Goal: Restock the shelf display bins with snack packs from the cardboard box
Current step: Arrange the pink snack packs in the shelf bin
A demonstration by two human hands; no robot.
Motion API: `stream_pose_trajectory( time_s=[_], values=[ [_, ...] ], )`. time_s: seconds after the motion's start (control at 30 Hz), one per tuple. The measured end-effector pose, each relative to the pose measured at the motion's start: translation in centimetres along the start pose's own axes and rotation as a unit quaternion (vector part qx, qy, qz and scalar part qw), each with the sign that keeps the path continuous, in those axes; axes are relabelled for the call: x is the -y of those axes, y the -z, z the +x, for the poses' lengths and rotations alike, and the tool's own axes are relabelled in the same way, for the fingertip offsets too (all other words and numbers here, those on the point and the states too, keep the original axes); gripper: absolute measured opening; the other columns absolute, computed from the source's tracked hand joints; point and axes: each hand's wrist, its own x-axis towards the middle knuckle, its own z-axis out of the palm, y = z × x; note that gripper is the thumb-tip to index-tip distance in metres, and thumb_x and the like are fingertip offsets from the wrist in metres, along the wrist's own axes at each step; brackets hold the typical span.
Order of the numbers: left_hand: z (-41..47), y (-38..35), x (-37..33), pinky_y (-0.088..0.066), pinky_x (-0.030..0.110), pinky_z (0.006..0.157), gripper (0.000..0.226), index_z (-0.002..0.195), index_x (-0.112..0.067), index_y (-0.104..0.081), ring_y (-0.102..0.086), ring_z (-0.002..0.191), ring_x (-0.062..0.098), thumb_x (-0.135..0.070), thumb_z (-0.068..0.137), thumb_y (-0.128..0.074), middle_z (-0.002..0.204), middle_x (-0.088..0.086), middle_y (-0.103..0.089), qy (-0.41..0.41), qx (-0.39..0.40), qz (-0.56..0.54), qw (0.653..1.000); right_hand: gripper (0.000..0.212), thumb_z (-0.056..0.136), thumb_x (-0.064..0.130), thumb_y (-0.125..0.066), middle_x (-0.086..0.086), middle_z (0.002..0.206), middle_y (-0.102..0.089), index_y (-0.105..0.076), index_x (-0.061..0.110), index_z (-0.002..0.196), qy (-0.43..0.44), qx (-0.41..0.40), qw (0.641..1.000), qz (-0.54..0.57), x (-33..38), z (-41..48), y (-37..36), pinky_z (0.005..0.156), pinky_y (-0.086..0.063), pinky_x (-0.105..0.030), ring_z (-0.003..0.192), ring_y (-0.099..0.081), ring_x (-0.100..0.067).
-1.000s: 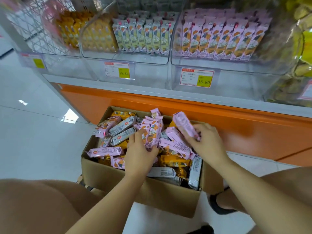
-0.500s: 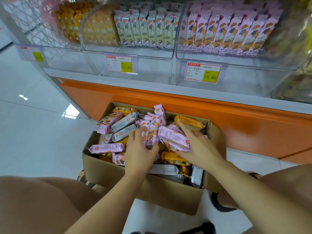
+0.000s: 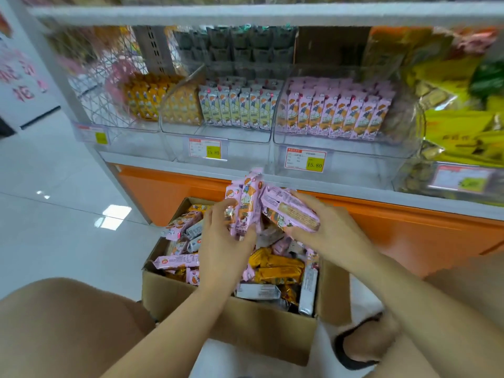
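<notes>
- The left hand (image 3: 225, 242) gripped a bunch of upright packs (image 3: 243, 203), fingers curled round them.
- The right hand (image 3: 331, 233) held a tilted pack (image 3: 289, 207) just beside it.
- The bare left forearm (image 3: 169, 323) and right forearm (image 3: 409, 301) reached forward.

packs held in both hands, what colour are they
Pink packs, with an orange cartoon print; clearest in the head view.

We see the white tiled floor (image 3: 54, 241) carrying the open cardboard box (image 3: 231, 323); the grey shelf (image 3: 341, 189) carries clear display bins (image 3: 354, 159) side by side.
</notes>
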Motion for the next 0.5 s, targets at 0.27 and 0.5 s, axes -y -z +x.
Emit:
stream_pose_trajectory(
  time_s=[0.27, 0.5],
  values=[
    [4.6, 0.2, -9.5, -0.038, 0.015, 0.075, 0.046, 0.124, -0.037, -0.041, -0.044, 0.104, 0.005, -0.030, 0.086, -0.065, 0.118, -0.016, -0.036, -0.128, -0.036, -0.061, 0.989, 0.064, 0.082, 0.037, -0.070, -0.002, 0.098, -0.069, -0.040, 0.040, 0.139, 0.036, -0.144, 0.988, 0.042, 3.4, 2.3, 9.8, 0.070, -0.057, -0.040, 0.062, -0.065, -0.014],
    [12.5, -3.0, -13.7, -0.043, 0.029, 0.086, 0.054, 0.135, -0.027, -0.041, -0.045, 0.102, 0.008, -0.028, 0.087, -0.065, 0.134, -0.004, -0.041, -0.174, 0.056, 0.005, 0.983, 0.059, 0.082, 0.035, -0.071, -0.001, 0.090, -0.071, -0.046, 0.031, 0.135, -0.002, -0.188, 0.982, -0.011, 0.4, 7.0, 14.6, 0.065, -0.057, -0.033, 0.054, -0.064, -0.009]
  ],
)
